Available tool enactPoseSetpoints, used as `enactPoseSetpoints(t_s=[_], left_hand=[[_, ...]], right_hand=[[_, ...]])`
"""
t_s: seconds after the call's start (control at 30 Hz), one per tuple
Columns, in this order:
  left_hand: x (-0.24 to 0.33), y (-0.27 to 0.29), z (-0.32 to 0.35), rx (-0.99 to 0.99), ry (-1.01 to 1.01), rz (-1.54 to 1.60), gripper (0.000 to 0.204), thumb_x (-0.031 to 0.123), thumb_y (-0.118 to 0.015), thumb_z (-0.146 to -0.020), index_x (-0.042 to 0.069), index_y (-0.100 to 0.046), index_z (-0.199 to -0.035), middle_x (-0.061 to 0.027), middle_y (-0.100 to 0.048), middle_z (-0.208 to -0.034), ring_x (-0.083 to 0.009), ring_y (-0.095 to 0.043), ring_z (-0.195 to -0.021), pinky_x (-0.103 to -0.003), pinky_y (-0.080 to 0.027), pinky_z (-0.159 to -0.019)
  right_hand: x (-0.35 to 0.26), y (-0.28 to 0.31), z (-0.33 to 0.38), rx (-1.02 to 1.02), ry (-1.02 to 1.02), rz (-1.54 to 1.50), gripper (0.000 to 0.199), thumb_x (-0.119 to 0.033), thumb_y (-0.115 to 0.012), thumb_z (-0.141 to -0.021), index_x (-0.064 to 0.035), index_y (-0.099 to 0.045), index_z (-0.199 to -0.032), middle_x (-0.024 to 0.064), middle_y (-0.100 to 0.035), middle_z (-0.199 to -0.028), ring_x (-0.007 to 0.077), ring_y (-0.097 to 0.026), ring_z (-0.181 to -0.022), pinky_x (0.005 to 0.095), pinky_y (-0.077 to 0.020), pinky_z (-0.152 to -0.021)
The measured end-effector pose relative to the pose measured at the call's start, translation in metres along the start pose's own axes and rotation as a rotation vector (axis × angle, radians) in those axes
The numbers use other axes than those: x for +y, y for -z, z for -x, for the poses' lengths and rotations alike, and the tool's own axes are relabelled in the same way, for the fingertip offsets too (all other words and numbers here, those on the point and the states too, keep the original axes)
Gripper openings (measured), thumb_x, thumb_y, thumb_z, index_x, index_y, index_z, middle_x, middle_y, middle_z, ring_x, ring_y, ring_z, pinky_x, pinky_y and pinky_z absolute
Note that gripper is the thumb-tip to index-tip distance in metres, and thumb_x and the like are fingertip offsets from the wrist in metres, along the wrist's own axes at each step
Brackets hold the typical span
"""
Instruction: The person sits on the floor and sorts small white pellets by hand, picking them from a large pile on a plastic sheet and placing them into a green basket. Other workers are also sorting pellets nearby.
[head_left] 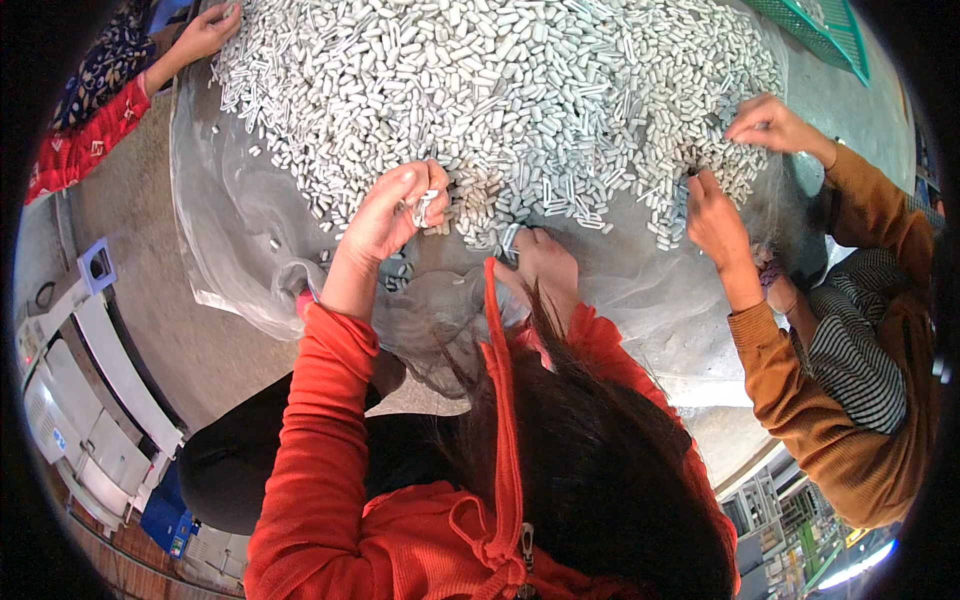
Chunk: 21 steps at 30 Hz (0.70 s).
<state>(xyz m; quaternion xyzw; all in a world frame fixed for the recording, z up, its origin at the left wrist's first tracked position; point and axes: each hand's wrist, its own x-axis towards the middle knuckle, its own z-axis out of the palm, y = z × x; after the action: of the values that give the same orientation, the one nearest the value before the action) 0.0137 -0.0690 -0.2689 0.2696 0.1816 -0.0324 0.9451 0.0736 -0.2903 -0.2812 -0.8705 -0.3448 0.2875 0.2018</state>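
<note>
In front of me spreads a large pile of small pale-grey oblong pieces (480, 80), some of them with open, looped shapes. At its near edge, my left hand (392, 208) is closed, its fingers curled round a few small whitish oblong pieces (425, 208). My right hand (545, 262) lies just to the right, at the pile's near rim. Its fingers are bent together beside a dark greyish piece (510, 240); what they grip is partly hidden. Brownish pieces (475, 190) lie between and beyond my hands.
Sheer mesh sheeting (235, 240) lies under and around the pile. On the right, a co-worker's hands (715, 220) touch the pile; another person's hand (208, 32) reaches in at the far left. A green basket (825, 40) stands far right. A pale machine (100, 420) is at left.
</note>
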Motion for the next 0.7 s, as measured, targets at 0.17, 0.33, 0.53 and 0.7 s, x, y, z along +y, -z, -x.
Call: enactPoseSetpoints(t_s=[0.17, 0.33, 0.53, 0.7], left_hand=[[-0.005, -0.007, -0.004, 0.005, 0.188, -0.296, 0.026, 0.008, -0.061, -0.084, 0.006, -0.046, -0.064, -0.0032, -0.048, -0.080, -0.0093, -0.047, -0.061, -0.023, -0.038, -0.055], [-0.024, -0.006, -0.004, 0.051, 0.340, -0.669, 0.027, 0.008, -0.067, -0.080, 0.005, -0.047, -0.063, 0.0013, -0.052, -0.072, -0.0060, -0.048, -0.062, -0.021, -0.040, -0.056], [-0.059, -0.019, 0.007, 0.093, 0.046, -1.634, 0.027, 0.024, -0.070, -0.074, 0.004, -0.053, -0.079, -0.0141, -0.059, -0.072, -0.0310, -0.063, -0.073, -0.038, -0.049, -0.062], [-0.058, -0.018, 0.013, 0.028, 0.088, -1.941, 0.022, 0.022, -0.065, -0.077, 0.003, -0.053, -0.080, -0.0157, -0.061, -0.082, -0.0330, -0.063, -0.077, -0.042, -0.051, -0.065]], right_hand=[[0.004, -0.004, 0.000, 0.115, 0.020, -0.067, 0.026, -0.021, -0.065, -0.074, -0.0023, -0.051, -0.084, 0.0146, -0.055, -0.082, 0.0328, -0.059, -0.075, 0.0411, -0.0486, -0.064], [0.025, 0.005, -0.008, 0.132, 0.001, -0.396, 0.018, -0.011, -0.060, -0.076, -0.0016, -0.050, -0.088, 0.0167, -0.054, -0.084, 0.0352, -0.055, -0.078, 0.0395, -0.0461, -0.067], [0.045, 0.018, -0.015, 0.112, 0.062, -0.769, 0.011, -0.005, -0.054, -0.083, -0.0011, -0.050, -0.092, 0.0090, -0.058, -0.091, 0.0145, -0.054, -0.075, 0.0293, -0.0433, -0.068], [0.042, 0.022, -0.015, -0.034, -0.186, -0.971, 0.016, -0.005, -0.052, -0.083, -0.0040, -0.049, -0.099, 0.0063, -0.058, -0.079, 0.0142, -0.054, -0.068, 0.0293, -0.0431, -0.063]])
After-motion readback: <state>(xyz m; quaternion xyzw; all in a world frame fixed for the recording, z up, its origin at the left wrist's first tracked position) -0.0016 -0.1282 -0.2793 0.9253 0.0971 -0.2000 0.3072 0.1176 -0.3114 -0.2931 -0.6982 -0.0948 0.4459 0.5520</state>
